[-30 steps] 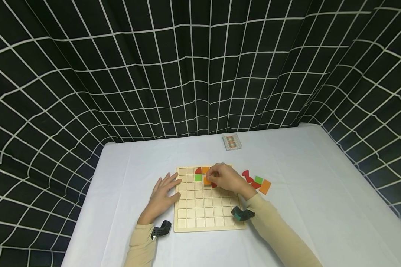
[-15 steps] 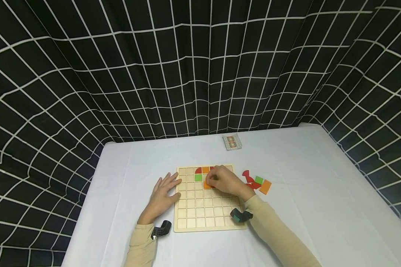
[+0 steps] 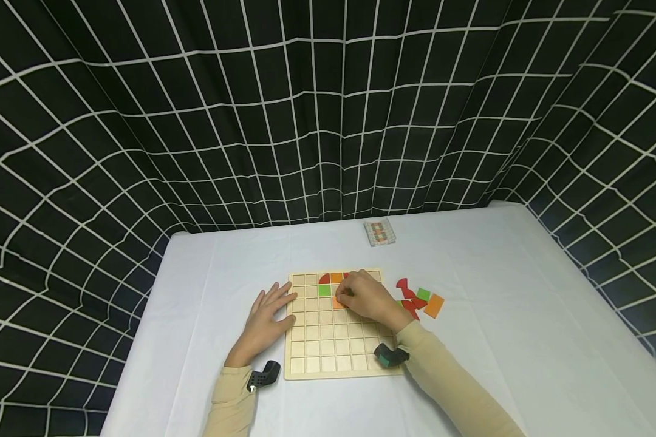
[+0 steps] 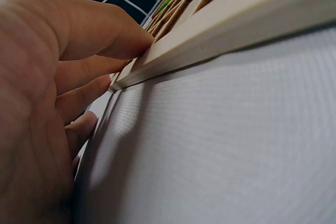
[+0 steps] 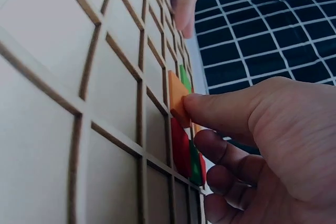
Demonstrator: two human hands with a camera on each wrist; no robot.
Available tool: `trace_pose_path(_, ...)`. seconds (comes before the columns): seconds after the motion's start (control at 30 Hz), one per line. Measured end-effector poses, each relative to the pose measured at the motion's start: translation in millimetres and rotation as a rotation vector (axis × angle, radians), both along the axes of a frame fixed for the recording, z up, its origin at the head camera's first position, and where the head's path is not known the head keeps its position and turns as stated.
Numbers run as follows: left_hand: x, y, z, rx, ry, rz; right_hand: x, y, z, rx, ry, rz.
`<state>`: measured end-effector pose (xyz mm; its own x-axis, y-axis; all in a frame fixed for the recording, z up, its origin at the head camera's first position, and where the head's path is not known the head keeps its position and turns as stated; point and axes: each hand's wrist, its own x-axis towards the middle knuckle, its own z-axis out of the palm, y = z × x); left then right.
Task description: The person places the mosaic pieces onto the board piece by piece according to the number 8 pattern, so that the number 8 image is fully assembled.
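My left hand (image 3: 265,321) lies with fingers spread at the left edge of a pale wooden grid board (image 3: 328,347). In the left wrist view its fingertips rest on the board's rim (image 4: 210,40). Over the upper part of the board, my right hand (image 3: 369,294) has its fingers curled, with the thumb and forefinger at an orange tile (image 5: 179,98). The thumb tip touches that tile's edge. Right beside it are a red tile (image 5: 180,148) and a dark green tile (image 5: 195,163), both hidden under the hand in the head view.
Beyond the hand, a green square (image 3: 325,290) and another orange tile (image 3: 336,278) sit in cells. Right of the board lie several red curved pieces (image 3: 408,293), a green square (image 3: 423,295) and an orange rectangle (image 3: 434,306). A printed pattern card (image 3: 379,232) lies farther back.
The orange tile under my right fingers has come slightly nearer and lower on the board. My right hand and forearm have shifted a little left. The left hand has stayed still.
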<state>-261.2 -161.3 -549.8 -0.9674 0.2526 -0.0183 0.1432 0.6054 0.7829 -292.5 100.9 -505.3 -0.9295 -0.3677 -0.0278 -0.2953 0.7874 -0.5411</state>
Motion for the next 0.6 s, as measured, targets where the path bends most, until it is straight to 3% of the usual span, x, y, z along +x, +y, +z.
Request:
trace_pose_path(0.33, 0.9, 0.2, 1.3, 0.015, -0.008, -0.009, 2.1, -2.0, 0.8, 0.037, 0.039, 0.004)
trace_pose_path(0.6, 0.5, 0.0, 1.0, 0.002, -0.007, -0.010, 2.6, 0.0, 21.9, -0.036, -0.021, -0.023)
